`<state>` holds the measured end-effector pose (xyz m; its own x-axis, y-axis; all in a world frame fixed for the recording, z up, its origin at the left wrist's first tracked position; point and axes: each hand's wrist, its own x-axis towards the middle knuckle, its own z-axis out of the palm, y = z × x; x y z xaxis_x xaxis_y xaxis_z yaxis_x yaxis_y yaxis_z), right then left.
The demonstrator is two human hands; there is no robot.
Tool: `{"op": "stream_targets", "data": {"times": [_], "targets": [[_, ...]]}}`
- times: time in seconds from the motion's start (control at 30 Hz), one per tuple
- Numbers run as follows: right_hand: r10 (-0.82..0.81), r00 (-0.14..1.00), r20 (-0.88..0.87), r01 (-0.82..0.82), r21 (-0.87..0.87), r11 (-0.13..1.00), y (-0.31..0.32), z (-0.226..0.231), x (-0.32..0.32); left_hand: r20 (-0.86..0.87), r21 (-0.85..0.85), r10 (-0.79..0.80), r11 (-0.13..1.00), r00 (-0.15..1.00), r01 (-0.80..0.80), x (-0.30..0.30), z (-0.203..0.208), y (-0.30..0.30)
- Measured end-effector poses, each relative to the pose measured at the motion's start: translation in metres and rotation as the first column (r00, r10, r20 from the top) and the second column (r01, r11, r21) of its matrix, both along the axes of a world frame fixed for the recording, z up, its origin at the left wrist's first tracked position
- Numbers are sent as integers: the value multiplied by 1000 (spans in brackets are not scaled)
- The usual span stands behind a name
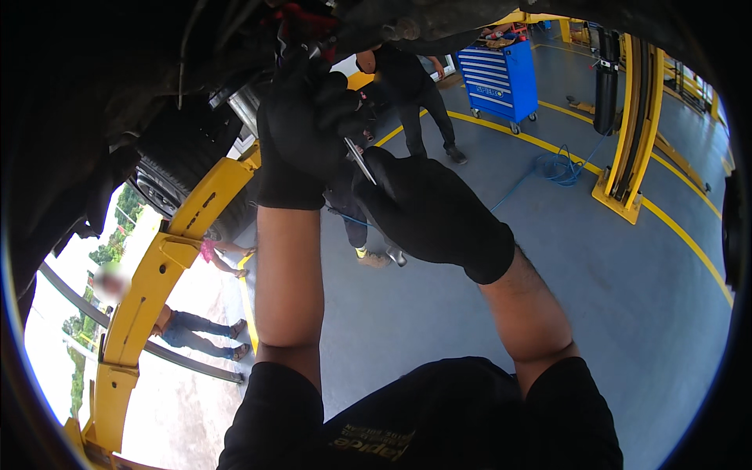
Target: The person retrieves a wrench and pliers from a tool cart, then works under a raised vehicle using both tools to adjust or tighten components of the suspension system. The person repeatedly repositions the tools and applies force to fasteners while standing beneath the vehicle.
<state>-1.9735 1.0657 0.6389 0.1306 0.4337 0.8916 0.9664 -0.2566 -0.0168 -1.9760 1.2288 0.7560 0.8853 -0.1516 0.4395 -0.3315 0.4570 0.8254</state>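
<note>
My right hand (pixel 435 211), in a black glove, is closed around a slim silver wrench (pixel 360 160). Its upper end reaches up to my left hand, and what looks like its metal head shows below my right palm. Higher up, under the dark vehicle underside (pixel 423 23), my left hand (pixel 296 149) wears a black glove too, and its fingers are curled. Whatever those fingers hold is lost in shadow. Just above them is a red part (pixel 301 23), and a silver cylindrical part (pixel 244 106) sits to the left of my wrist.
A yellow lift arm (pixel 141 305) slants along the left, near a tire (pixel 192 145). Other people stand ahead and at the left. Farther off are a blue tool cabinet (pixel 497 82), a yellow lift post (pixel 638 117) and a coiled blue hose (pixel 558 163) on the grey floor (pixel 627 329).
</note>
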Motion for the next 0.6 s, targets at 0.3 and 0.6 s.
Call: {"op": "stream_targets", "data": {"times": [0.3,0.6], "targets": [[-49,952,302,-52,318,947,96,-33,68,675,460,454,358,582,-813,32,-7,33],[-21,991,135,-14,251,968,138,-19,113,995,-79,-58,-48,-76,-996,76,-12,55]]}}
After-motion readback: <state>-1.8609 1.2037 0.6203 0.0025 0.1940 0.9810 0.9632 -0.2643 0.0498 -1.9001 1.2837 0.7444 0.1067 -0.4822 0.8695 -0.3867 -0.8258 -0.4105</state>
